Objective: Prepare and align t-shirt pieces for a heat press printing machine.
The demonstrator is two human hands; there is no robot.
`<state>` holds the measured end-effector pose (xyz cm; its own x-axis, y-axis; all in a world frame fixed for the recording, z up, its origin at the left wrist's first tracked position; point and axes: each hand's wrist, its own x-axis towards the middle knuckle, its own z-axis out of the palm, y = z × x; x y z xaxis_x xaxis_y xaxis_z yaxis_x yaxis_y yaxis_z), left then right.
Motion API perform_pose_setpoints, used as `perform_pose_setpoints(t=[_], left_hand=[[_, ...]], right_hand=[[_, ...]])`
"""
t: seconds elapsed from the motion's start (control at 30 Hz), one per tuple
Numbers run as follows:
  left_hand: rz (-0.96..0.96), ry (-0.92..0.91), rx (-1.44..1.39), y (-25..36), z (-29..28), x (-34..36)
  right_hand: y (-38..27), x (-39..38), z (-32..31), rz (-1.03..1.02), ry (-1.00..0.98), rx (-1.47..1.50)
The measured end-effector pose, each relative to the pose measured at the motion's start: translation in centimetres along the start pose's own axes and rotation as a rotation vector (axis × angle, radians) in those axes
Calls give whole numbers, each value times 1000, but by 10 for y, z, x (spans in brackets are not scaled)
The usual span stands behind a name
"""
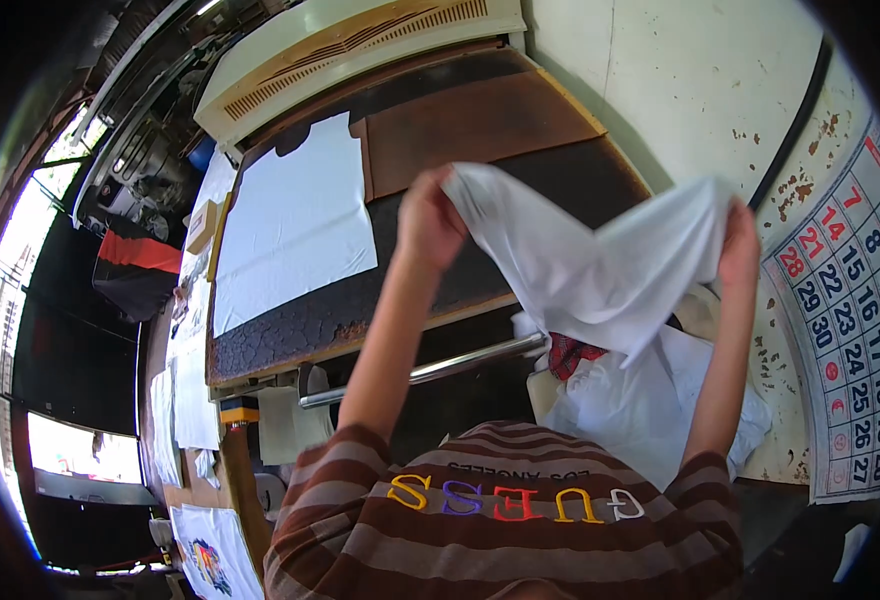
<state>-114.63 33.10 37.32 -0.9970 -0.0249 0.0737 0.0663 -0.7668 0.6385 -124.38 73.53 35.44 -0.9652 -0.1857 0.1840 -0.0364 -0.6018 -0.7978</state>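
A white piece of cloth [590, 265], perhaps a shirt, hangs stretched between my two raised hands and sags in the middle. My left hand [432, 218] is closed around its left end, over the front part of the dark press bed [530, 185]. Its right end is in the closed grip of my right hand [738, 245], near the pale wall. Both hands are slightly blurred. To the left, a white shirt [305, 215] lies flat on the bed. Below the held cloth is a heap of white fabric [620, 395], partly hidden by it.
A brown sheet [475, 125] covers part of the bed, below the cream machine housing [360, 45]. A metal bar [430, 368] runs along the bed's front. On the right wall hangs a calendar [845, 300]. A printed white cloth [215, 550] lies at lower left.
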Motion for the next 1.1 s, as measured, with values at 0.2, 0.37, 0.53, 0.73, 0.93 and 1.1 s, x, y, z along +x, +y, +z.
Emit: perform_pose_setpoints(t=[0.2, 0.37, 0.53, 0.73, 0.93, 1.1], left_hand=[[-49, 82, 476, 49, -14, -36], [26, -70, 175, 113, -37, -69], [163, 74, 628, 180, -20, -110], [409, 127, 558, 267, -35, -145], [426, -74, 572, 337, -48, -163], [620, -27, 760, 342, -35, -155]], right_hand=[[-12, -9, 65, 8, -58, -304], [-30, -5, 88, -122, -238, 141], [11, 18, 90, -104, 34, -193], [15, -10, 194, -337, -13, -18], [-10, -1, 234, -472, 178, -408], [-35, 20, 258, -445, 228, -269]])
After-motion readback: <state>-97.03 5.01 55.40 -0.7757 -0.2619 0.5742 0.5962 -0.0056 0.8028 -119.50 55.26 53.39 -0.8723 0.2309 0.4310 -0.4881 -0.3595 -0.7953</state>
